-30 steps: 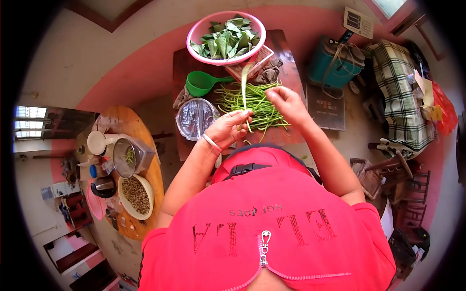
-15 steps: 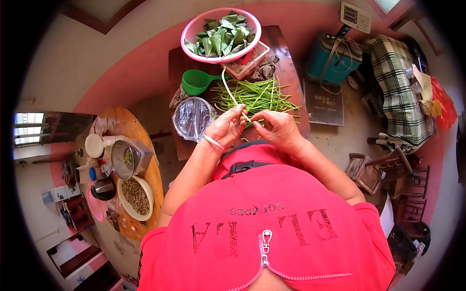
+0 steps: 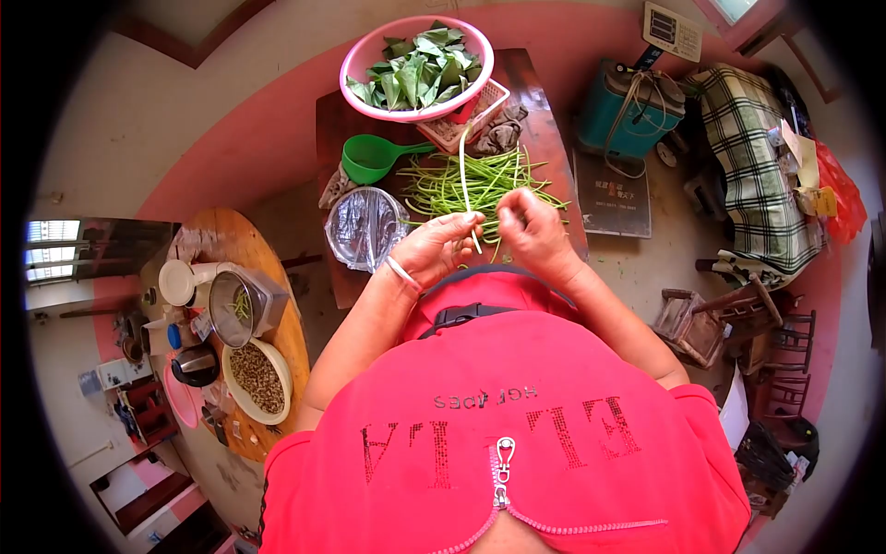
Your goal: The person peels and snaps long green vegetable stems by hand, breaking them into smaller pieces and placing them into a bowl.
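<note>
My left hand (image 3: 438,247) pinches a pale green stem (image 3: 464,175) that stands up from its fingertips, its lower end poking out below them. Just to the right, my right hand (image 3: 535,233) is closed, the fingers curled together; whatever may be between them is too small to make out. Beyond both hands a loose pile of green stems (image 3: 434,189) lies on the dark red table (image 3: 554,138). Left of the pile are a green ladle (image 3: 367,161) and a bowl covered in clear plastic (image 3: 362,226).
A pink basin (image 3: 347,78) of green leaves rests at the table's far side, partly over a pink basket (image 3: 494,97). An oval wooden table (image 3: 288,342) with bowls and a kettle stands left. Wooden stools (image 3: 688,328) and a teal box (image 3: 614,115) are on the right.
Since the earlier frames, my right hand moved from the right to the held stem, then slightly away from it. The stem tilted left and is upright again. The view shifted slightly.
</note>
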Demonstrator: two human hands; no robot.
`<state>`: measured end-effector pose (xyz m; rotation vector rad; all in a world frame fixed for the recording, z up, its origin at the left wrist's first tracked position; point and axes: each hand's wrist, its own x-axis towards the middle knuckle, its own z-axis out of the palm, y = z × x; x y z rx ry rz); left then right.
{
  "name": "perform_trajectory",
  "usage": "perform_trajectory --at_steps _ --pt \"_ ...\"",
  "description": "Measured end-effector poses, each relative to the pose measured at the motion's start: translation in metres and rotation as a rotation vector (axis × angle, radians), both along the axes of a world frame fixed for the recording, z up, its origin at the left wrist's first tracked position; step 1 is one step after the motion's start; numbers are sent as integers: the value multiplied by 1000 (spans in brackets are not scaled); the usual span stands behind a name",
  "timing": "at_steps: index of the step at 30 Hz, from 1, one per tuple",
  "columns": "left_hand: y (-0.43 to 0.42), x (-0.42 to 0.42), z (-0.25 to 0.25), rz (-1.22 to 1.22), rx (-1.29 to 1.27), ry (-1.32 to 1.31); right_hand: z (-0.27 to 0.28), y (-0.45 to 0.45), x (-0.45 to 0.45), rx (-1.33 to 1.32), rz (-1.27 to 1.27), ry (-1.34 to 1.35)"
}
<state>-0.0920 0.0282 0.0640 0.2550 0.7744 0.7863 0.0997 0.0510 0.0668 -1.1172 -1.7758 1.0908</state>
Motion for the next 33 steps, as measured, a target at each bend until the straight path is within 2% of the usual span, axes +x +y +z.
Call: perform_trajectory --at_steps 3,4,8,9,10,11,12,13,19,21,23,25,27,28,30,33 --pt "-2 -3 1 -68 23 36 -24 22 11 -107 -163 324" --pt "-2 -5 2 -82 25 49 -16 27 18 -349 -155 547" --pt "-4 -16 -4 -136 17 92 -7 56 58 -641 -385 921" --pt "-5 -20 -6 -135 15 93 -6 65 72 -666 -391 1091" --pt "-6 -23 -9 -136 5 120 -10 73 91 -626 -471 1069" --pt "-6 -26 -10 -138 -5 148 -12 79 111 -614 -474 1153" --pt "-7 -28 -7 -147 0 186 -22 85 133 -609 -366 1314" --pt "-7 -31 -9 -148 0 187 -22 86 146 -581 -438 1336" --pt "-6 -42 -17 -173 17 328 -54 84 204 -322 -910 1004" --pt "-6 -46 -18 -175 13 360 -65 79 215 -282 -997 952" --pt "-6 -50 -19 -167 36 385 -74 73 220 -313 -976 891" --pt "-4 -48 -9 -190 32 388 -59 60 187 -513 -722 595" --pt "1 -40 0 -263 63 363 -55 56 150 -780 -432 407" --pt "4 -36 3 -278 65 360 -39 53 118 -932 -354 409" --pt "7 -27 7 -342 72 348 -39 48 81 -904 -137 301" --pt "8 -18 17 -390 76 289 -30 53 46 -731 -74 279"
